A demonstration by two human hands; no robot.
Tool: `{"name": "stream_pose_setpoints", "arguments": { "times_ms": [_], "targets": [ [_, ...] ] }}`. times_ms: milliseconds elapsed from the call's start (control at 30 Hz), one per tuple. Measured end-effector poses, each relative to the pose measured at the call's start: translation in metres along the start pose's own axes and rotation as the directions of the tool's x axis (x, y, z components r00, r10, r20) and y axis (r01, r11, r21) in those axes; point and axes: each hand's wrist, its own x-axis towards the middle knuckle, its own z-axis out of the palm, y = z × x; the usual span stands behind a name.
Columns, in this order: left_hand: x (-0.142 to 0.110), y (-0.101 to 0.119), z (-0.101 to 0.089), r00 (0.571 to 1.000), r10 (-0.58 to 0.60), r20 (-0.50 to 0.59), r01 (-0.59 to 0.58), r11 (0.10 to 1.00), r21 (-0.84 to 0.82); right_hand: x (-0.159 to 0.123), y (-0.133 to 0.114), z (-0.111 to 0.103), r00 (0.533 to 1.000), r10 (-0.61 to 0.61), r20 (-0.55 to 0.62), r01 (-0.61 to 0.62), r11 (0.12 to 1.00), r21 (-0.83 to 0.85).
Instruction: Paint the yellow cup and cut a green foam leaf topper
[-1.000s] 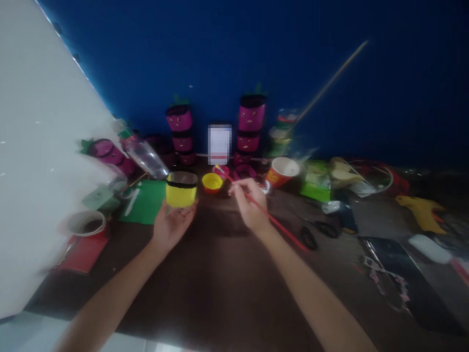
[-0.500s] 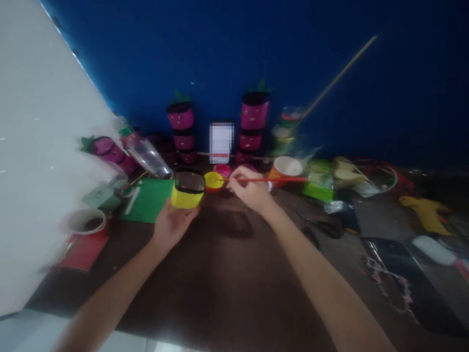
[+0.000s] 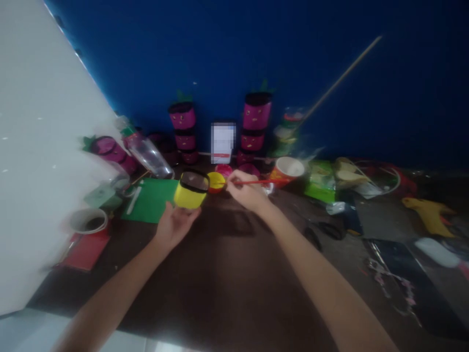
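My left hand [image 3: 175, 226] grips a small cup [image 3: 190, 196] from below; it is yellow on the outside with a black band round its rim, and it tilts to the right. My right hand [image 3: 247, 189] pinches a thin red paintbrush [image 3: 269, 182], held nearly level. The brush's tip reaches into a small pot of yellow paint [image 3: 215, 187], just right of the cup. Behind that pot sits a pink paint pot [image 3: 223, 170].
Purple stacked figures [image 3: 184, 120] stand along the blue wall, beside a clear bottle [image 3: 148, 156]. Green sheet [image 3: 150, 203] and red-rimmed cup [image 3: 88, 222] are left. At right are a paper cup [image 3: 288, 168], scissors [image 3: 326, 231], a dark phone [image 3: 399, 264] and a yellow glue gun [image 3: 427, 210].
My right hand has swung the paintbrush from a slant to nearly level, its tip moving from the pink pot to the yellow one. The yellow cup has shifted right and tilted.
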Motion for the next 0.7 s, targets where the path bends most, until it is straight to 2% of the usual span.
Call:
{"name": "stream_pose_setpoints", "arguments": {
  "times_ms": [167,267,400,500,567,700],
  "targets": [
    [0.002,-0.004,-0.010,0.996,0.049,0.077,-0.052,0.998,0.039,-0.004,0.001,0.000,0.999,-0.022,-0.033,0.022,1.000,0.021],
    [0.004,-0.006,-0.018,0.998,0.036,0.042,-0.038,0.998,0.046,-0.011,-0.001,-0.003,0.995,-0.009,-0.098,0.020,0.994,0.107],
    [0.006,-0.007,-0.031,0.999,-0.035,-0.023,0.036,0.997,0.067,-0.035,-0.007,-0.007,0.957,0.061,-0.285,0.056,0.921,0.385],
    [0.006,-0.007,-0.036,0.995,-0.104,-0.001,0.104,0.992,0.072,-0.061,-0.017,-0.009,0.926,0.095,-0.366,0.115,0.852,0.512],
    [0.004,-0.008,-0.037,0.982,-0.187,0.034,0.184,0.980,0.073,-0.080,-0.024,-0.009,0.910,0.081,-0.406,0.159,0.838,0.523],
    [-0.003,-0.010,-0.033,0.949,-0.302,0.092,0.299,0.953,0.044,-0.105,-0.039,-0.007,0.911,-0.044,-0.409,0.242,0.862,0.446]
  ]
}}
